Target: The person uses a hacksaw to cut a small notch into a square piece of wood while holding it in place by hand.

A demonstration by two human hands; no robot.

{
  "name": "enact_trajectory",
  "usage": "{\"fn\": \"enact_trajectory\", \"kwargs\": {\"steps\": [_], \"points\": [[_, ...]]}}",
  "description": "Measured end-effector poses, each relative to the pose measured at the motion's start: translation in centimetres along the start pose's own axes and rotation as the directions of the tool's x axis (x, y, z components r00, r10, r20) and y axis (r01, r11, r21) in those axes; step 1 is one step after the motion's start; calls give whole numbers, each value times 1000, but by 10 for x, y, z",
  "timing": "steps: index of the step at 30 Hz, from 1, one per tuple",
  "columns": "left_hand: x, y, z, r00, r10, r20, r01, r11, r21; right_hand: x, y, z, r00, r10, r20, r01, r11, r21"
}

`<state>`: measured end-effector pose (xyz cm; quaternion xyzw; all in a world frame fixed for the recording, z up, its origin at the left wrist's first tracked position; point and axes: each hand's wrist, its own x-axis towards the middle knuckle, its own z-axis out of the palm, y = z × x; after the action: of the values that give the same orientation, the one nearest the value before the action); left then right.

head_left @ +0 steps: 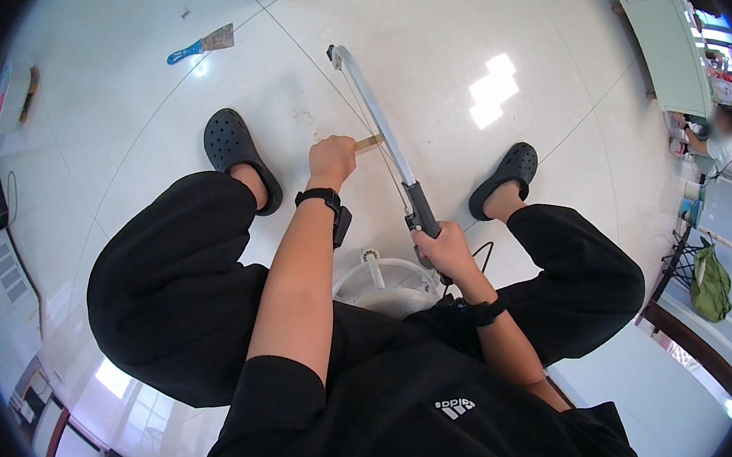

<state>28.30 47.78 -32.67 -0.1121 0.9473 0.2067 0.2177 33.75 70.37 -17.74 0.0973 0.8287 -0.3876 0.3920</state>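
Head view, wide fisheye — set at head height, facing steeply down. Left hand [333, 160] and right hand [446, 251] lie near, mid-field — the floor [417, 15] extends beyond

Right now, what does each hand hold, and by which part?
Right hand: the bow saw, by its dark handle. Left hand: a wooden strip, by one end.

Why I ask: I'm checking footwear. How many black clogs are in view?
2. One black clog is on the left foot, left of the left hand; the other clog is on the right foot, beyond and right of the right hand.
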Motion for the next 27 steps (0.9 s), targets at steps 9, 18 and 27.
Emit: {"fn": "enact_trajectory", "kwargs": {"steps": [9,18,27], "points": [[-2,0,0,994,2,-112,1,1000,25,5,9,8,998,27,-49,-32,994,-102],[12,8,-10,999,47,-25,-48,997,-61,9,10,10,999,-21,-48,18,997,-77],[36,8,-21,991,134,-12,-134,990,37,26,16,4,994,-105,17,98,963,252]]}}
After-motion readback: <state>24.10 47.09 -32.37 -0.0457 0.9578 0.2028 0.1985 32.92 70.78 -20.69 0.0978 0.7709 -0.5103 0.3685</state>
